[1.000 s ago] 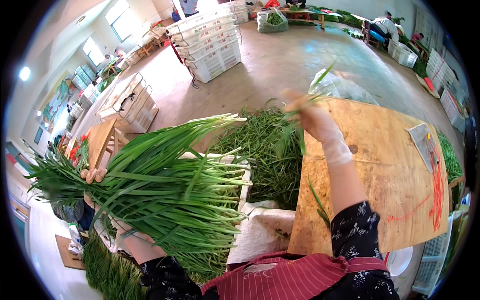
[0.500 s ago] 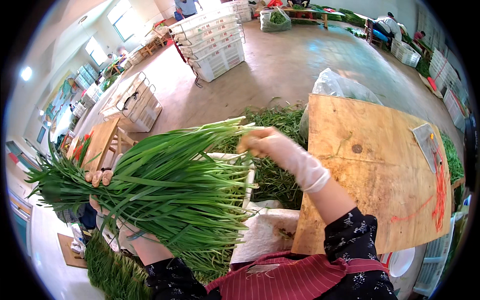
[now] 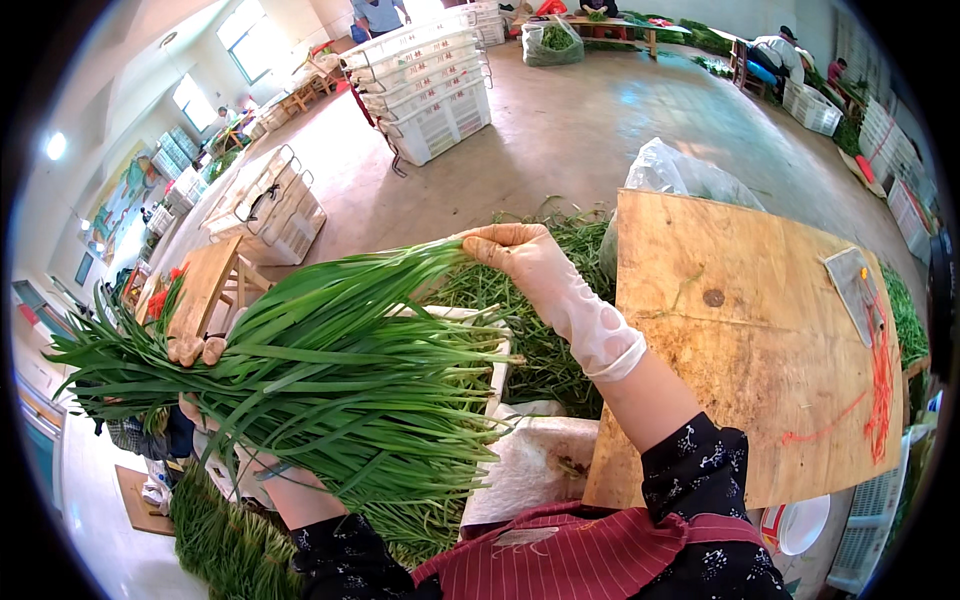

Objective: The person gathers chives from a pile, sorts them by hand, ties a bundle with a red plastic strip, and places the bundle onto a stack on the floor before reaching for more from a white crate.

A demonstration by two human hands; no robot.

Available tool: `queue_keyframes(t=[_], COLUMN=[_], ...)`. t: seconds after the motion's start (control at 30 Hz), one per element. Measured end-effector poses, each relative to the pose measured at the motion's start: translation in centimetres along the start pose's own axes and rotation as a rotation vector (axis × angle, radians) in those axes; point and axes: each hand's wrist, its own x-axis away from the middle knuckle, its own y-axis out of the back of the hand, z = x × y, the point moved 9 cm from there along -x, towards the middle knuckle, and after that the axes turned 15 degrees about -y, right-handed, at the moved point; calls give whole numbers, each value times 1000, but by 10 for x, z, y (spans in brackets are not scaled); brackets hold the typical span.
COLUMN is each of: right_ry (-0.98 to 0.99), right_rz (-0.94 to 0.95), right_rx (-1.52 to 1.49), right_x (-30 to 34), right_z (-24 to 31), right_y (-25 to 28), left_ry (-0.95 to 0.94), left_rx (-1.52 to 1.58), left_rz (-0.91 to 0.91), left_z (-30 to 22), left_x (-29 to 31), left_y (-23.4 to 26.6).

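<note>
Head view: a stained wooden board (image 3: 740, 360) with red strings (image 3: 877, 400) covered the right of the frame; white crates (image 3: 435, 115) stood stacked on the shiny floor (image 3: 580, 120) at upper centre. Left of centre, the left hand (image 3: 197, 350) clasped a bunch of green stalks (image 3: 350, 370); the right hand (image 3: 520, 255) pinched some near mid-frame.

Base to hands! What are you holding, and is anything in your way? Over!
Left grip closed around greens. Right grip pinching stems along the far side. Nothing seen blocking either; board off to the right.
</note>
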Motion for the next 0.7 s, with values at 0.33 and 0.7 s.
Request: queue_keyframes(t=[0.33, 0.7], right_ry=[-36, -106], right_rz=[-487, 346], right_rx=[-377, 200], right_x=[8, -6], right_z=[-18, -12], right_y=[112, -28], left_ry=[-150, -8], left_rx=[111, -44], left_rz=[-51, -300], left_z=[-39, -16], left_x=[16, 10], left_y=[40, 26])
